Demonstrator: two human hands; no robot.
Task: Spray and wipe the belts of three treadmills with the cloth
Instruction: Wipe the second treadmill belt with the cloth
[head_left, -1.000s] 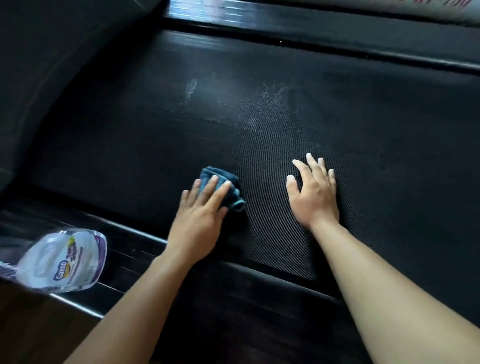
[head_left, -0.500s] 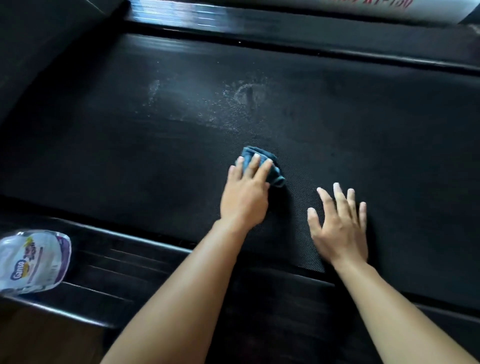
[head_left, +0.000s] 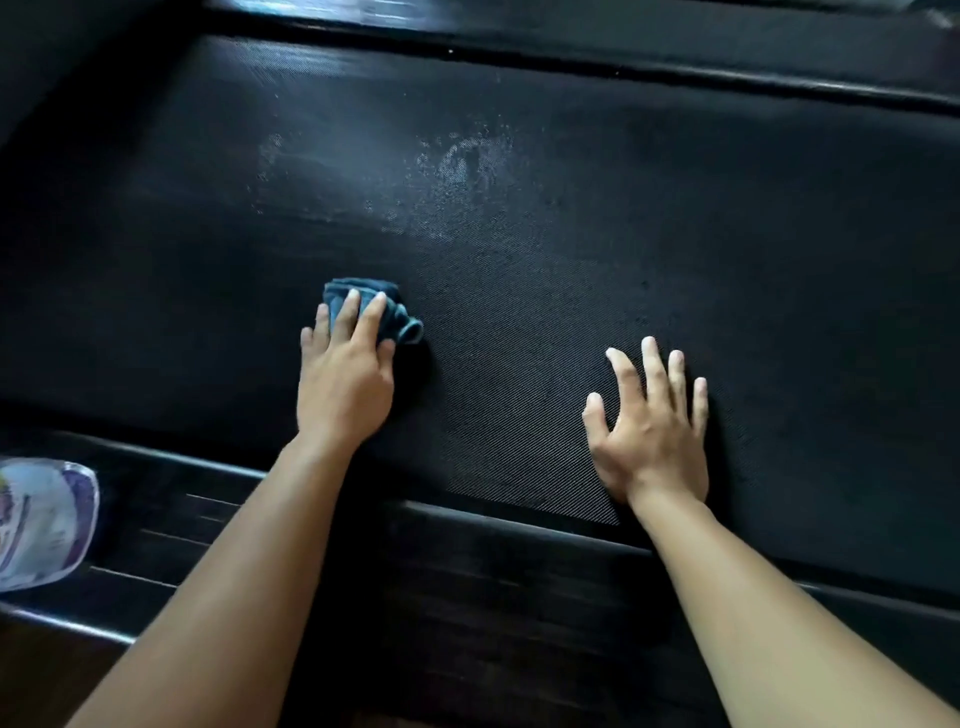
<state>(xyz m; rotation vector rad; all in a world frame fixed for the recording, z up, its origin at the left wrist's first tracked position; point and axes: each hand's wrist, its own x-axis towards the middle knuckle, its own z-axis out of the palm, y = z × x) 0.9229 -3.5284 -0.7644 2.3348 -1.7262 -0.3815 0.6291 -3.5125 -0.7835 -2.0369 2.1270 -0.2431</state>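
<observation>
The black woven treadmill belt (head_left: 597, 291) shows a pale spray patch (head_left: 467, 166) beyond the hands. The left hand (head_left: 345, 384) presses the bunched teal cloth (head_left: 387, 312) down under nearly straight fingers. It has swept leftward since half a second ago and is now well apart from the right hand (head_left: 649, 431), which stays spread flat on the belt.

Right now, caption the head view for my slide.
Left hand presses blue cloth on the treadmill belt; right hand rests flat nearby.

Cloth (head_left: 399, 318) farther from right hand (head_left: 649, 431)
</observation>
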